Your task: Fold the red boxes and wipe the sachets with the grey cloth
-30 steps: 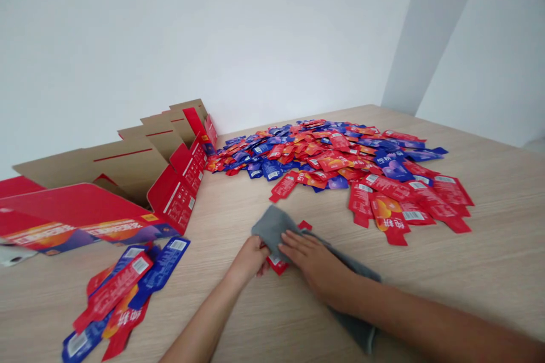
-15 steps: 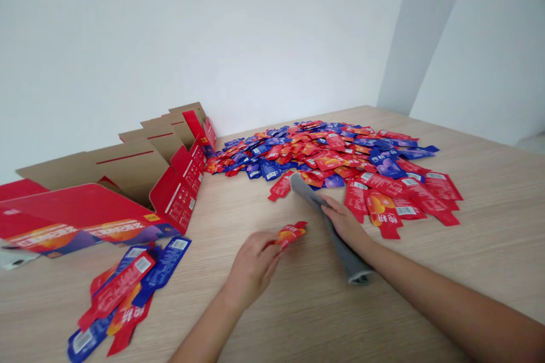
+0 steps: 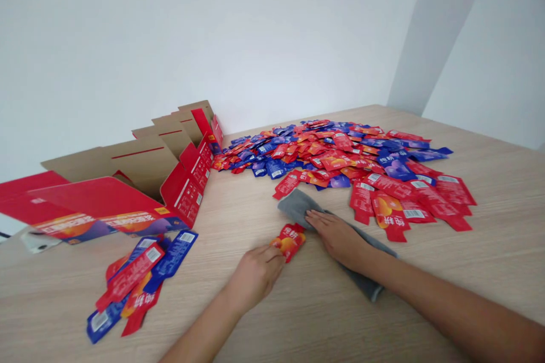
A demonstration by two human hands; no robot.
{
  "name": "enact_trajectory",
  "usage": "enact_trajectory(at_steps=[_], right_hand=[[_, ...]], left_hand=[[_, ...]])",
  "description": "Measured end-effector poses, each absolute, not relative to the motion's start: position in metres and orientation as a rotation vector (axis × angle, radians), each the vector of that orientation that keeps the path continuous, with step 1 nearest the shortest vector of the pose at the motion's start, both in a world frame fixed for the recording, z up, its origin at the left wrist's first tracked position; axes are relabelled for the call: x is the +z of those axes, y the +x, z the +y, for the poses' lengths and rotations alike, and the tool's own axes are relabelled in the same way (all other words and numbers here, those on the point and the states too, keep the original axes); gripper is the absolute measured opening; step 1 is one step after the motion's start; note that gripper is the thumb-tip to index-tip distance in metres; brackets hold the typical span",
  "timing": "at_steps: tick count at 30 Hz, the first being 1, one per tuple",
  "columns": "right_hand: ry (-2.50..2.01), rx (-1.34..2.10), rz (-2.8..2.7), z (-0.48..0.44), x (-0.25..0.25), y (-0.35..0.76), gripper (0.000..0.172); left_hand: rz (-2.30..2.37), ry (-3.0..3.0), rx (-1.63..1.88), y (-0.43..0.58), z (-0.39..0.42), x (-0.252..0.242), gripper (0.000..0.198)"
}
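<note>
My left hand (image 3: 255,275) is closed on the end of a small red sachet (image 3: 290,243) with orange print, held low over the wood-look table (image 3: 238,221). My right hand (image 3: 336,235) lies over a folded grey cloth (image 3: 298,204), with its fingers together on top and the thumb side unclear. The cloth runs diagonally under my palm and touches the table. Just beyond the cloth, a red sachet (image 3: 287,183) lies at the edge of a big heap of red and blue sachets (image 3: 315,153).
Red cardboard boxes (image 3: 114,204) with raised brown flaps stand in a row on the left. In front of them lies a small pile of red and blue sachets (image 3: 136,278). A white object (image 3: 41,240) sits behind the nearest box. A pale wall (image 3: 264,39) rises behind the table.
My right hand has lowered the grey cloth and flattened it onto the table. The sachet in my left hand has turned, its printed face now showing. The view has shifted slightly.
</note>
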State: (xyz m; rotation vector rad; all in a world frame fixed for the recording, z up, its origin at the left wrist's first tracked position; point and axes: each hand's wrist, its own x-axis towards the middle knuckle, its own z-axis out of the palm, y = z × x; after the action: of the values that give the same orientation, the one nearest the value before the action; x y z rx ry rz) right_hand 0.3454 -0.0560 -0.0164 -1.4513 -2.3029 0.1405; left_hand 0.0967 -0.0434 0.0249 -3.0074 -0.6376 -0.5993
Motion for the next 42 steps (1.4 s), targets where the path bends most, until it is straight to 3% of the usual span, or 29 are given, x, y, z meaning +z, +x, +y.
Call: enact_trajectory(at_steps=[7, 10, 12, 19, 25, 29, 37, 42], right_hand=[[-1.426, 0.114, -2.188, -0.049, -0.023, 0.347, 0.050], [-1.472, 0.156, -2.135, -0.047, -0.019, 0.343, 0.049], [-1.493, 0.151, -2.141, -0.047, -0.013, 0.341, 0.047], [-1.597, 0.121, -2.174, -0.053, 0.003, 0.340, 0.042], [-1.614, 0.366, -1.703, -0.037, -0.001, 0.370, 0.035], [-1.582, 0.288, -1.574, -0.036, 0.003, 0.374, 0.032], [-1.272, 0.192, -2.369, -0.065, -0.001, 0.312, 0.054], [-1.492, 0.161, -2.311, -0.048, -0.001, 0.325, 0.055]], left_hand=[[-1.306, -2.507, -0.346, -0.020, -0.056, 0.029, 0.019], [-1.482, -2.378, -0.351, -0.038, -0.058, 0.032, 0.040], [-1.496, -2.441, -0.394, -0.025, -0.051, 0.032, 0.048], [-1.612, -2.711, -0.372, 0.108, 0.040, 0.021, 0.039], [-1.470, -2.727, -0.271, 0.192, 0.088, 0.013, 0.036], [-1.391, -2.754, -0.167, 0.188, 0.068, 0.014, 0.030], [-1.052, -2.801, 0.199, 0.138, -0.015, 0.011, 0.022], [-1.054, -2.789, -0.035, 0.132, -0.014, 0.012, 0.033]])
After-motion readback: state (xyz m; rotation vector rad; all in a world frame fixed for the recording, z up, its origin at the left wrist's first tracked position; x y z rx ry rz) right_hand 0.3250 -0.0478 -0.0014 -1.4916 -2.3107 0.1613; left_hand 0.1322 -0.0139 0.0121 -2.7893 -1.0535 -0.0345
